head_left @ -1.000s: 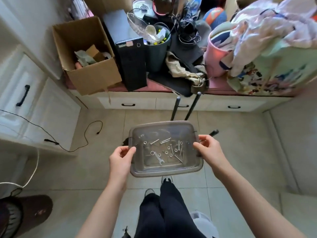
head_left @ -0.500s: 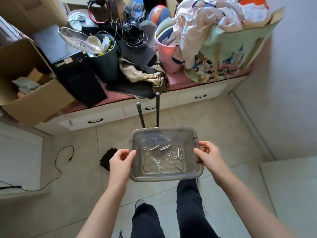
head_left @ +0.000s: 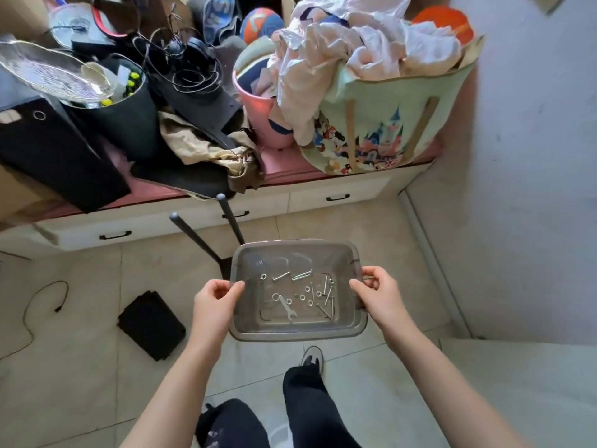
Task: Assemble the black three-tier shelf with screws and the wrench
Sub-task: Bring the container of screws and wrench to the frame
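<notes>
I carry a clear grey plastic tub (head_left: pixel 298 333) at waist height above the tiled floor. My left hand (head_left: pixel 214 302) grips its left rim and my right hand (head_left: pixel 379 294) grips its right rim. Inside lie several silver screws (head_left: pixel 302 275), nuts, and a small silver wrench (head_left: pixel 286 305). Behind the tub, two black shelf legs (head_left: pixel 231 218) stick up from a black frame that the tub mostly hides. A flat black shelf panel (head_left: pixel 151 324) lies on the floor to the left.
A low white drawer bench (head_left: pixel 310 198) runs across the back, piled with a printed tote of laundry (head_left: pixel 381 124), a pink bucket (head_left: pixel 258 118), a black bin (head_left: pixel 126 118) and cables. A grey wall (head_left: pixel 523 156) stands to the right. A black cord (head_left: pixel 45 292) trails on the floor left.
The view has swung to the right; the cardboard box has left the frame and the right wall has come closer. Both hands keep the same hold on the tub.
</notes>
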A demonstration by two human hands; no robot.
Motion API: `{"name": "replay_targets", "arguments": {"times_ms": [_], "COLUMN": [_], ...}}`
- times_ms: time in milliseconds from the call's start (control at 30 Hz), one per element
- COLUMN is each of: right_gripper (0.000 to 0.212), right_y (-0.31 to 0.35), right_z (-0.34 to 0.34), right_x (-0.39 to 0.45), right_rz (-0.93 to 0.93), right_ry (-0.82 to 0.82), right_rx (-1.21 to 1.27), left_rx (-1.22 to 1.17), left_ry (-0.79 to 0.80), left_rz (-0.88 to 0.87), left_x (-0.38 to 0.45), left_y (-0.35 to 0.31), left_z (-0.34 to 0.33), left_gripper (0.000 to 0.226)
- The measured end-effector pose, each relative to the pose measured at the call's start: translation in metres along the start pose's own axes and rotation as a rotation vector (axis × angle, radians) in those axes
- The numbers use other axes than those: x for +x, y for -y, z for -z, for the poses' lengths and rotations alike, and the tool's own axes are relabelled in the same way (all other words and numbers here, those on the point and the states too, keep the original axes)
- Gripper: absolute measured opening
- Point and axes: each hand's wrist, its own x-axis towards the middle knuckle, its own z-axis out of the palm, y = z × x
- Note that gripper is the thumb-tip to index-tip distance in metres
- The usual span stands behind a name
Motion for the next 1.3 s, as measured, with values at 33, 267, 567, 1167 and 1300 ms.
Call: {"name": "replay_targets", "arguments": {"times_ms": [33, 267, 567, 1167, 1300], "right_gripper": [0.014, 0.014, 0.016, 0.018, 0.013], "right_y": [-0.001, -0.022, -0.116, -0.455, -0.511], "right_z": [0.009, 0.047, 0.033, -0.073, -0.101], "right_x": [0.01, 0.067, 0.14, 0.357, 0.393], "right_rz": [0.001, -0.06, -0.135, -0.299, -0.302], "right_ry": [-0.013, -0.167, -0.341, -0.427, -0.36], "right_rx": [0.005, 0.084, 0.107, 0.247, 0.324], "left_rx": [0.009, 0.1, 0.178, 0.34, 0.413], "left_ry": [0.002, 0.114, 0.226, 0.326, 0.312], "left_rz": [-0.005, -0.033, 0.021, -0.199, -0.2], "left_x": [0.003, 0.038, 0.114, 0.335, 0.377], "left_y": [-0.004, -0.011, 0.058, 0.353, 0.405], "left_z": [-0.014, -0.097, -0.171, -0.303, -0.317], "left_gripper": [0.018, 0.022, 0.023, 0.008, 0.015]}}
